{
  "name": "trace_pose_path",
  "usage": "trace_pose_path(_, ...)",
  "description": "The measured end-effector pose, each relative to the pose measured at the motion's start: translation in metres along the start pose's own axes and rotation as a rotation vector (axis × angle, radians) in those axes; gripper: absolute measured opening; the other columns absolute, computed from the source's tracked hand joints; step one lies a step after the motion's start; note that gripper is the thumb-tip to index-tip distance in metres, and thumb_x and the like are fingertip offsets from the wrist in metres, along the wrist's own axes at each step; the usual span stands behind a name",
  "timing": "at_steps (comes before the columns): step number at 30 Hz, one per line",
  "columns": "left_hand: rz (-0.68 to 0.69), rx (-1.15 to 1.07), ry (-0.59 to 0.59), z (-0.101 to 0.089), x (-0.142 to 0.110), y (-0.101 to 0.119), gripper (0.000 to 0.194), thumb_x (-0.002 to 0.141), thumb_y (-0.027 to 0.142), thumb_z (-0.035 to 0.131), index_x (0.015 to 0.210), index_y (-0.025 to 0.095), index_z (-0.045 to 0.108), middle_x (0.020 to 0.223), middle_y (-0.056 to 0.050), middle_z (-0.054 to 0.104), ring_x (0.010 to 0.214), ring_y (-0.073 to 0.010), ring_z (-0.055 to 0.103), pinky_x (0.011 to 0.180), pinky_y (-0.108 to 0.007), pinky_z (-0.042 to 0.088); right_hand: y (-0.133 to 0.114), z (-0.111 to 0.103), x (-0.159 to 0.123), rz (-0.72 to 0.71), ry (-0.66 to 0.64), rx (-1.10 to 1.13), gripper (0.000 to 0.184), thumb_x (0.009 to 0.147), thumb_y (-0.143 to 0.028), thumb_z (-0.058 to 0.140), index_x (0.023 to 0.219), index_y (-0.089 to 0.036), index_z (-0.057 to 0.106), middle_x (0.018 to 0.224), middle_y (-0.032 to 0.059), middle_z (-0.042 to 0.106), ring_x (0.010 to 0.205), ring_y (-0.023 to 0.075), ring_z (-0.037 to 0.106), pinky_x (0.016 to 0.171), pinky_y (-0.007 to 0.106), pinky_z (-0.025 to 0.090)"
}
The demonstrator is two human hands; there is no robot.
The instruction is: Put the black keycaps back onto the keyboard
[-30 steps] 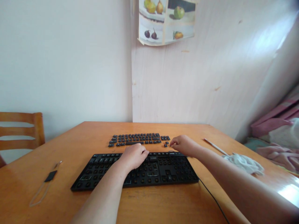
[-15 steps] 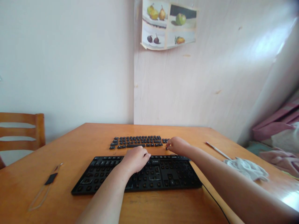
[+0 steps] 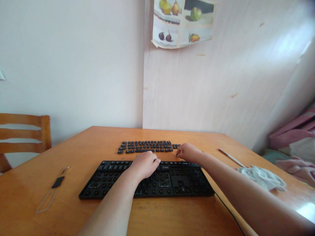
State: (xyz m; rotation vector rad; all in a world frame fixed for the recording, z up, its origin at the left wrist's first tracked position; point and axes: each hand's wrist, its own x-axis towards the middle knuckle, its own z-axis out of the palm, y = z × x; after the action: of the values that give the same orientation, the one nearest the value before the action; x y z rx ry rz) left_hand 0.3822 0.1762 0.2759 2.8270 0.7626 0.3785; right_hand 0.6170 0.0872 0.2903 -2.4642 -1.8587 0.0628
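A black keyboard (image 3: 180,183) lies flat on the table, most of its keycaps off and the bare key mounts showing. Its top rows still carry some caps. My left hand (image 3: 146,164) rests over the middle of the keyboard with its fingers curled; whatever they hold, if anything, is hidden. Beyond the keyboard, loose black keycaps (image 3: 147,147) are laid out in rows, with a long spacebar cap (image 3: 144,150) at the front. At the right end of these rows, my right hand (image 3: 189,152) pinches a small black keycap (image 3: 177,155) close to the tabletop.
A wire keycap puller with a black handle (image 3: 58,182) lies at the left of the wooden table (image 3: 157,216). To the right are a white pencil-like stick (image 3: 231,157) and a crumpled pale cloth (image 3: 262,178). The keyboard's cable (image 3: 228,211) runs toward the front edge.
The whole view has shifted slightly. My right fingertips have closed in over the small keycap, which shows less now. My left hand stays in place on the keyboard.
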Motion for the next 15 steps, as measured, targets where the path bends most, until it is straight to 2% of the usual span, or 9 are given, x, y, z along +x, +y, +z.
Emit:
trace_pose_path(9, 0.022, 0.014, 0.005, 0.005, 0.002, -0.004, 0.045, 0.093, 0.049, 0.038, 0.079, 0.021, 0.070, 0.090, -0.008, 0.069, 0.081, -0.0220, 0.063, 0.070, -0.032, 0.044, 0.002, -0.001, -0.005, -0.008, 0.054, 0.078, 0.020, 0.075, -0.025, 0.063, 0.086, -0.017, 0.078, 0.079, 0.0062, 0.073, 0.071, 0.0171, 0.063, 0.060, 0.024, 0.040)
trace_pose_path(15, 0.014, 0.019, 0.016, 0.006, 0.003, -0.004, 0.046, 0.093, 0.050, 0.038, 0.077, 0.020, 0.069, 0.090, -0.008, 0.069, 0.079, -0.0217, 0.063, 0.068, -0.031, 0.043, -0.015, -0.024, -0.043, -0.095, 0.100, 0.216, 0.024, 0.081, -0.032, 0.060, 0.092, -0.018, 0.075, 0.079, 0.0036, 0.071, 0.068, 0.0142, 0.059, 0.060, 0.024, 0.039)
